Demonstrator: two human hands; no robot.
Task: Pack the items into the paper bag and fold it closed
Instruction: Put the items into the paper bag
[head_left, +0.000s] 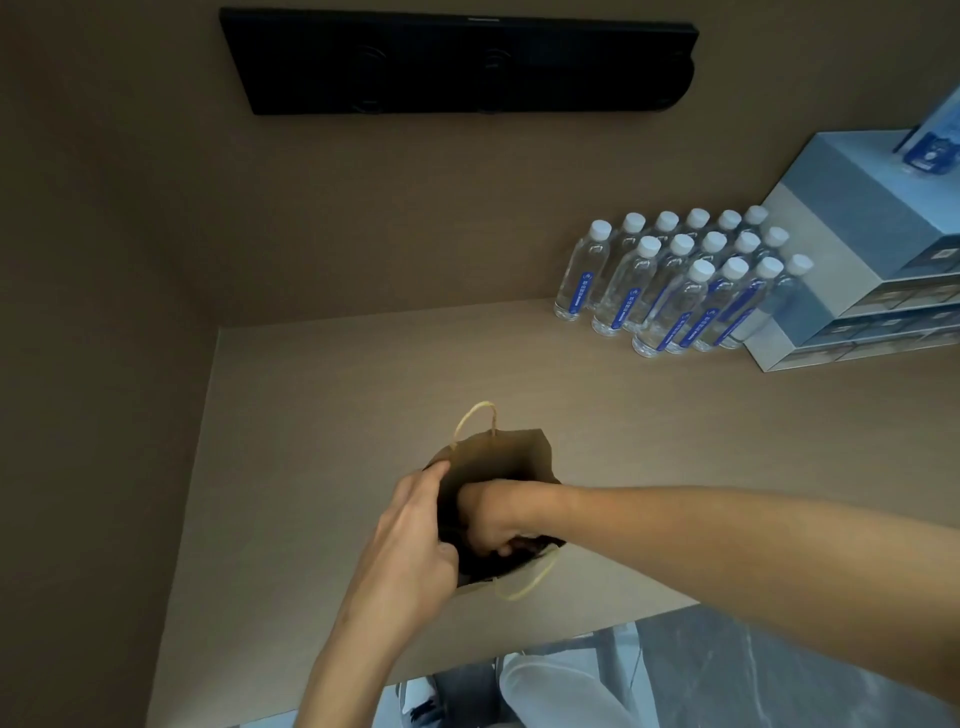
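Just below the frame's centre the left hand (415, 535) pinches the near-left rim of the paper bag (498, 457), while the right hand (493, 525) is curled inside around something dark I can't make out, so a hasty withdrawal might tear or topple it.

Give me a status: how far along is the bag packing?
Done: paper bag stands open on the counter. In hand: left hand holds its rim, right hand is inside; contents hidden. Left: folding it closed; the top is unfolded.
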